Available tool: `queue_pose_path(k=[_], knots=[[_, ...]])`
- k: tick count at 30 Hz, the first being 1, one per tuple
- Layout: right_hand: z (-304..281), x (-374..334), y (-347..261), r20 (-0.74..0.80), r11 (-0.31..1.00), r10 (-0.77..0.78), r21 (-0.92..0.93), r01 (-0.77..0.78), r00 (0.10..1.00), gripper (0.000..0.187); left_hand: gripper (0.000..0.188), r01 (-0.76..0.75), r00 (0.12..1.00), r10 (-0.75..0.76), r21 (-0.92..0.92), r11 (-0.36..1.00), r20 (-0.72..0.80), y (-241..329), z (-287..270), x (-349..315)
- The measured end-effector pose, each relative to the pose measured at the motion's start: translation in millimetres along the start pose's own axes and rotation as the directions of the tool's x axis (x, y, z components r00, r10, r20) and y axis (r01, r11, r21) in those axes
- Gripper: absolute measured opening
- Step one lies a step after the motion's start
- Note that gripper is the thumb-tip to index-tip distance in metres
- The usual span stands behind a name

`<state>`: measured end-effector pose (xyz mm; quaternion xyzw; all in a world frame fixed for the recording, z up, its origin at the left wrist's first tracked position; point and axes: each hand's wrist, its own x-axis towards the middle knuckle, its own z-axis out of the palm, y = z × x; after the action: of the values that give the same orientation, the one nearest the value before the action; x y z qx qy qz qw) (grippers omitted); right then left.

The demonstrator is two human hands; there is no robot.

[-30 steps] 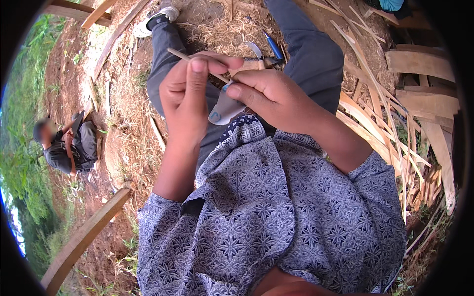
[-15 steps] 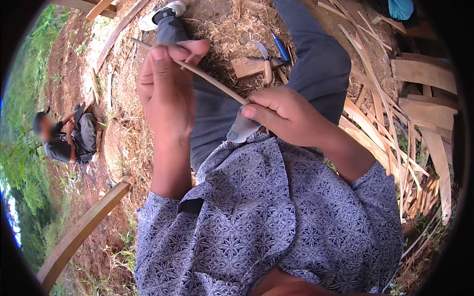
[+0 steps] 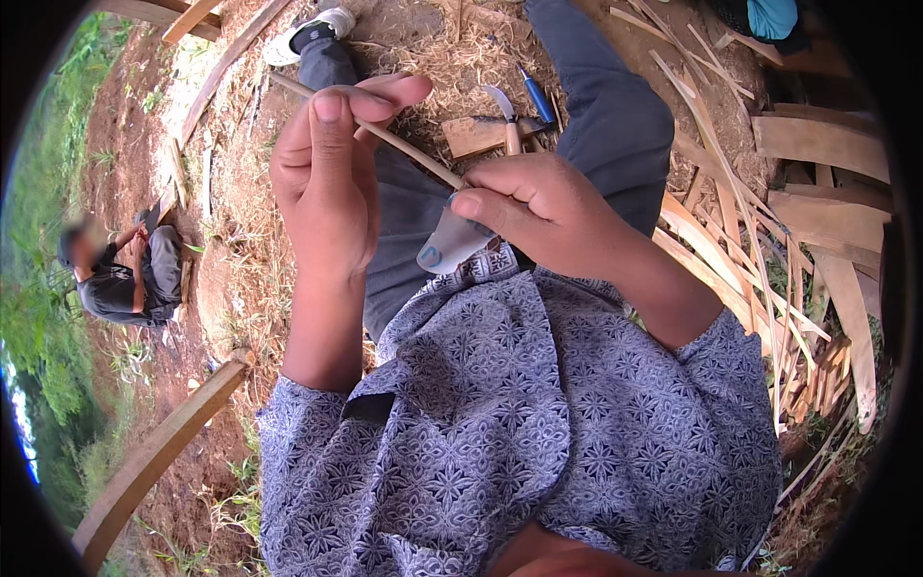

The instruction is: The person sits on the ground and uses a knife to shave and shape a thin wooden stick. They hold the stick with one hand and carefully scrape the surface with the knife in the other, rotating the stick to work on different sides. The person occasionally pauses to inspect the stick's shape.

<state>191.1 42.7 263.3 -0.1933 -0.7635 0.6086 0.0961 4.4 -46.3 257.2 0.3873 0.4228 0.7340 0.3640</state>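
Note:
A thin, round wooden stick [image 3: 411,151] slants across in front of me from upper left to the right. My left hand [image 3: 329,188] pinches it between thumb and fingers near its far end, the other fingers partly stretched. My right hand [image 3: 548,204] is closed at the stick's near end, pressing a bent grey sheet [image 3: 452,240] that looks like sandpaper against it. The sheet's lower flap hangs under my right thumb and bears a small blue mark. The stick's near end is hidden by my fingers.
On the shavings between my legs lie a curved-blade knife [image 3: 513,137], a blue-handled tool [image 3: 539,100] and a wooden block [image 3: 471,137]. Wood strips [image 3: 716,245] are heaped at right. A person [image 3: 139,264] sits at left, beyond a curved beam [image 3: 159,452].
My right hand and the grey sheet have slid a little left and up along the stick. My left hand has shifted slightly right, still pinching it.

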Motion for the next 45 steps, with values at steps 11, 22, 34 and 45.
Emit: queue_pose_path(k=[11, 22, 34, 45], knots=[[-10, 10, -2, -0.005, 0.999, -0.036, -0.023, 0.036, 0.999, 0.032, 0.037, 0.053, 0.995, -0.056, -0.034, 0.998, -0.079, -17, 6, -9], [-23, -4, 1, 0.14, 0.99, 0.124, -0.083, -0.113, 0.982, 0.034, 0.039, -0.046, 0.977, 0.039, -0.029, 0.999, -0.208, 0, -20, 2], [-21, 3, 3, 0.136, 0.989, 0.006, -0.148, 0.014, 0.991, 0.033, 0.035, -0.009, 0.994, -0.002, -0.094, 0.996, -0.113, -13, 4, 1], [-11, 0, 6, 0.075, 0.975, 0.145, 0.158, -0.155, 0.987, 0.031, 0.067, 0.104, 0.987, -0.109, -0.049, 0.993, -0.114, -1, 9, 8]])
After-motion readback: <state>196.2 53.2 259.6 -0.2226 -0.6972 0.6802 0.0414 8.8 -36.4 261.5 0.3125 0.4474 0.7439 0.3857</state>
